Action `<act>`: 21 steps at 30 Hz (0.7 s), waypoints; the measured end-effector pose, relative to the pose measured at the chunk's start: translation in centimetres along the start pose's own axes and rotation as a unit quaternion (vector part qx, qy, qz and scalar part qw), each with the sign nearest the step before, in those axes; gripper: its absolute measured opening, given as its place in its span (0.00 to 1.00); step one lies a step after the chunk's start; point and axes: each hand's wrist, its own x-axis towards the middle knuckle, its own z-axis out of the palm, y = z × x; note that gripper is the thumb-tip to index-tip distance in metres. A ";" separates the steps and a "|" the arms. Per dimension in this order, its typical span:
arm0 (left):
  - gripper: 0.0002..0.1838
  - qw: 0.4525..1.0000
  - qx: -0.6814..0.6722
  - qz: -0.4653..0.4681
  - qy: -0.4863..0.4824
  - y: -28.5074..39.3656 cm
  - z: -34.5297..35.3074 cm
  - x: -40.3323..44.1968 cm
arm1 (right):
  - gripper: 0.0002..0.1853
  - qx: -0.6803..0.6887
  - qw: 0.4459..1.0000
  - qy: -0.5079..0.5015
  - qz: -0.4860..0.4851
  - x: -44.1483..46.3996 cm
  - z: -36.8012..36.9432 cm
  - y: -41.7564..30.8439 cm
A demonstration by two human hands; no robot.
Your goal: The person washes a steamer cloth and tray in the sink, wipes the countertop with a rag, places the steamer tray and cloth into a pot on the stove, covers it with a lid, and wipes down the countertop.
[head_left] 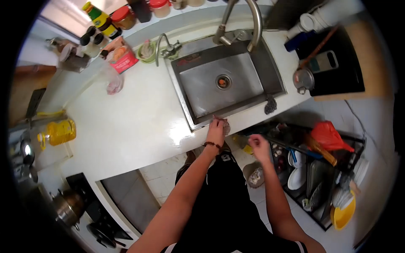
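Note:
At the front rim of the steel sink (pixel 228 80), my left hand (pixel 216 134) is closed on a crumpled brownish cloth (pixel 226 126), pressed on the counter edge. A dark beaded bracelet is round that wrist. My right hand (pixel 258 146) hangs in the air to the right, past the counter's front edge, its fingers curled and blurred; whether they hold anything is too unclear to tell. An orange scrap (pixel 222 82) lies in the sink drain. A dark grey scrubber (pixel 270 104) rests at the sink's right front corner.
The white counter (pixel 126 126) carries a small tap (pixel 168 51), a green basket (pixel 147 52) and an oil bottle (pixel 61 132). Behind the sink stands a large faucet (pixel 255 25). Below right are a dish rack (pixel 312 177) with a red bag (pixel 329 135) and a bin (pixel 255 176).

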 end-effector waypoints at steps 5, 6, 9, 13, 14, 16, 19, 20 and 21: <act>0.24 0.990 0.063 -0.046 0.116 -3.7 -11.1 -1.2 | 0.12 0.037 0.999 0.024 -0.018 9.4 -6.5 3.6; 0.25 0.987 0.035 -0.064 0.146 -3.3 -15.1 -2.1 | 0.12 0.045 0.999 0.013 -0.009 10.7 -6.9 3.9; 0.16 0.917 0.298 -0.176 0.197 -14.1 -22.6 -10.1 | 0.12 -0.026 0.998 -0.045 -0.023 11.7 -7.8 3.0; 0.28 0.890 0.226 -0.323 0.229 -19.3 -25.9 -16.0 | 0.13 -0.076 0.991 -0.099 -0.051 11.7 -5.3 4.0; 0.28 0.892 0.182 -0.347 0.224 -19.3 -26.2 -15.1 | 0.13 -0.076 0.989 -0.114 -0.055 11.7 -4.1 3.7; 0.25 0.909 0.233 -0.261 0.226 -19.2 -24.6 -13.2 | 0.13 -0.074 0.988 -0.115 -0.066 11.3 -1.6 1.9; 0.27 0.932 0.219 -0.196 0.214 -13.1 -19.9 -6.8 | 0.12 -0.045 0.986 -0.140 -0.075 10.0 1.5 0.1; 0.30 0.949 0.172 -0.181 0.191 -10.5 -18.4 -4.2 | 0.12 -0.052 0.984 -0.150 -0.084 9.5 2.6 -0.7; 0.30 0.965 0.141 -0.143 0.168 -9.0 -15.9 -1.6 | 0.12 -0.055 0.984 -0.148 -0.086 9.1 3.5 -1.3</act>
